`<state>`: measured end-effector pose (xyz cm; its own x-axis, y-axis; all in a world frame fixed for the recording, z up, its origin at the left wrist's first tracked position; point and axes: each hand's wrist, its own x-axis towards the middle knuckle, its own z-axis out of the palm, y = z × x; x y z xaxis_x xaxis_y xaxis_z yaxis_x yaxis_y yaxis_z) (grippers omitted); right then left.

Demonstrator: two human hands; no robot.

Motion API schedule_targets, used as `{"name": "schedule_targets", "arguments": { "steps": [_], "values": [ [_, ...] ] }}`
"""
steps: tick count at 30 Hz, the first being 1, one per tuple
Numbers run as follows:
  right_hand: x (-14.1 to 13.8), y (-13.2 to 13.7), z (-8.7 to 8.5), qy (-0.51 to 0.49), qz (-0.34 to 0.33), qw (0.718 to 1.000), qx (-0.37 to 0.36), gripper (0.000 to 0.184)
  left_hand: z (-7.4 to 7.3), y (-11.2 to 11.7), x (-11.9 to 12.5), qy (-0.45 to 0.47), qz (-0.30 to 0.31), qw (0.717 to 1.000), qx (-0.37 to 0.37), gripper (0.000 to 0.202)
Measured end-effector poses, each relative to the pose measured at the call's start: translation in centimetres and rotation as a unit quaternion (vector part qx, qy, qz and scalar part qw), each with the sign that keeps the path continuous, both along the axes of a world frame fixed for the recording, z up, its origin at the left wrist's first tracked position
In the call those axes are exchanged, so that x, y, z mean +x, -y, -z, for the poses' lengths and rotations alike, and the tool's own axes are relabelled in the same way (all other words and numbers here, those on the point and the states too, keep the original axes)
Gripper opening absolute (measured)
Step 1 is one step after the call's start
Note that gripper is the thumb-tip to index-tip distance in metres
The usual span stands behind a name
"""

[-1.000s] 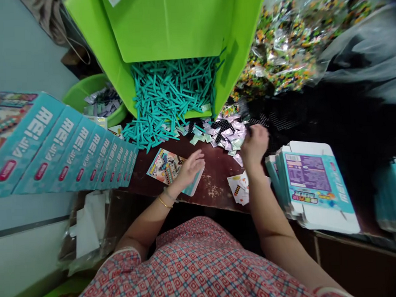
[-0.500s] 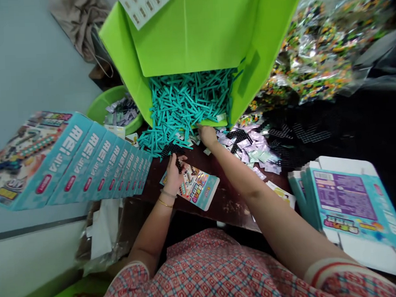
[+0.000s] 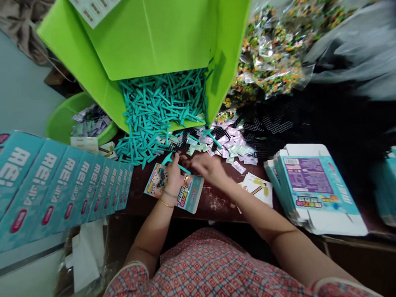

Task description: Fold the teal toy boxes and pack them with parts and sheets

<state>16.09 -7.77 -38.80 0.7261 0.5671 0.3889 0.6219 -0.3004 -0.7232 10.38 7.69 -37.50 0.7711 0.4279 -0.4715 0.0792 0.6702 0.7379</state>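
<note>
My left hand (image 3: pixel 174 176) rests on a small colourful box (image 3: pixel 190 193) lying on the dark table (image 3: pixel 220 200), its fingers closed on a black grid piece and a teal plastic stick (image 3: pixel 168 158). Close beside it, my right hand (image 3: pixel 207 164) has its fingers curled at the same spot, touching the teal stick. Just beyond both hands a heap of teal sticks (image 3: pixel 157 111) spills from a tipped green bin (image 3: pixel 147 41). Small pink and pale foil packets (image 3: pixel 232 142) lie scattered to the right of the hands.
A row of upright teal boxes (image 3: pixel 65 185) lines the left. Flat unfolded cartons (image 3: pixel 314 187) are stacked on the right. A green basin (image 3: pixel 68 123) with packets sits at the back left. Bags of coloured beads (image 3: pixel 273 62) and black grid sheets (image 3: pixel 275 123) fill the back right. Printed cards (image 3: pixel 257 187) lie near my right forearm.
My right hand drew back from the teal heap to the box, bringing a teal stick to my left hand. The view has shifted slightly.
</note>
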Motion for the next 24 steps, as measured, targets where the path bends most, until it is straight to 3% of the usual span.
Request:
{"name": "schedule_targets", "arguments": {
  "steps": [2, 4, 7, 9, 11, 14, 16, 18, 19, 21, 24],
  "values": [
    [5.8, 0.9, -0.5, -0.041, 0.154, 0.987, -0.007, 0.035, -0.4, -0.5, -0.3, 0.004, 0.020, 1.000, -0.003, 0.031],
    [12.3, 1.6, -0.9, -0.074, 0.301, 0.950, -0.039, 0.024, -0.9, -1.1, -0.8, -0.001, 0.085, 0.996, -0.021, 0.029],
    [18.8, 2.4, -1.4, -0.111, 0.331, 0.933, -0.081, 0.031, -1.4, -1.2, -1.4, -0.038, 0.170, 0.982, -0.074, 0.021],
    [19.8, 3.4, -2.0, -0.129, 0.333, 0.927, -0.110, 0.025, -1.4, -0.9, -1.7, -0.038, 0.159, 0.983, -0.084, 0.011],
    [18.0, 4.6, -2.6, -0.132, 0.362, 0.915, -0.117, 0.028, -1.3, -0.5, -1.7, -0.015, 0.120, 0.991, -0.064, 0.004],
    [10.4, 5.4, -2.9, -0.056, 0.364, 0.929, -0.029, 0.035, -1.2, 0.5, -1.6, 0.008, 0.122, 0.991, -0.059, 0.016],
    [3.3, 4.6, -2.3, 0.027, 0.242, 0.969, 0.038, 0.035, -1.3, 1.5, -1.4, 0.019, 0.149, 0.985, -0.082, 0.030],
    [-3.0, 3.2, -1.4, 0.074, 0.060, 0.995, -0.002, 0.033, -1.4, 2.5, -1.3, 0.030, 0.151, 0.985, -0.081, 0.036],
    [-5.1, 2.7, -1.1, 0.079, 0.035, 0.996, -0.018, 0.034, -1.4, 3.0, -1.4, 0.028, 0.141, 0.988, -0.064, 0.034],
    [-6.8, 2.7, -1.1, 0.063, 0.023, 0.997, -0.034, 0.032, -1.4, 3.6, -1.8, 0.010, 0.130, 0.991, -0.002, 0.029],
    [-3.8, 4.5, -2.7, 0.000, 0.051, 0.999, -0.001, 0.042, -1.6, 4.3, -2.7, 0.011, 0.175, 0.979, 0.105, 0.030]
  ]
}}
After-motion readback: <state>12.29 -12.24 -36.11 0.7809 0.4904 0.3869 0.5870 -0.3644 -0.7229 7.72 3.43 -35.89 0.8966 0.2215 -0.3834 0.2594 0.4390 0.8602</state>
